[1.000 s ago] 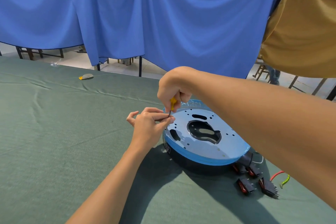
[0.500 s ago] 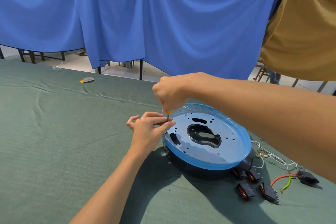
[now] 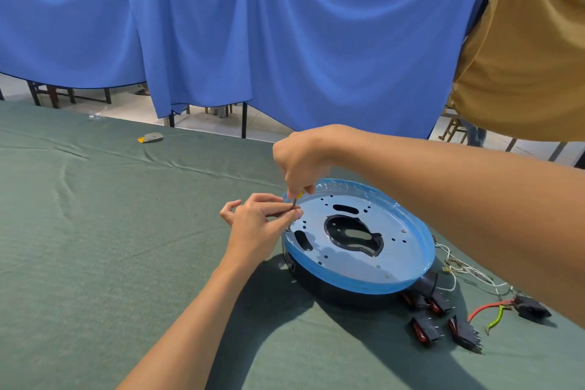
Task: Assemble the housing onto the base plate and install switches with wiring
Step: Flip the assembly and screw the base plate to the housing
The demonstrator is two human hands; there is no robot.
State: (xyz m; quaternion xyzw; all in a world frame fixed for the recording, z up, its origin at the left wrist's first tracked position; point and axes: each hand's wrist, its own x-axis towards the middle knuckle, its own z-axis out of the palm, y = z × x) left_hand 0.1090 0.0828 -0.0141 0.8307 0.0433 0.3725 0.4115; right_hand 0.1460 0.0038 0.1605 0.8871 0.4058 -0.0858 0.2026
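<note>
Green cloth (image 3: pixel 126 231) bears round blue-filmed plate (image 3: pixel 399 263); right hand (image 3: pixel 304 161) grips screwdriver (image 3: pixel 300 193), left hand (image 3: pixel 256 226) pinches its shaft.

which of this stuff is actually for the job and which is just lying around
In use: base plate on the black housing; screwdriver gripped by the right hand, left hand pinching its shaft; switches; white wires.
Lying about: yellow-grey scrap and clear plastic bit, far across the table.
</note>
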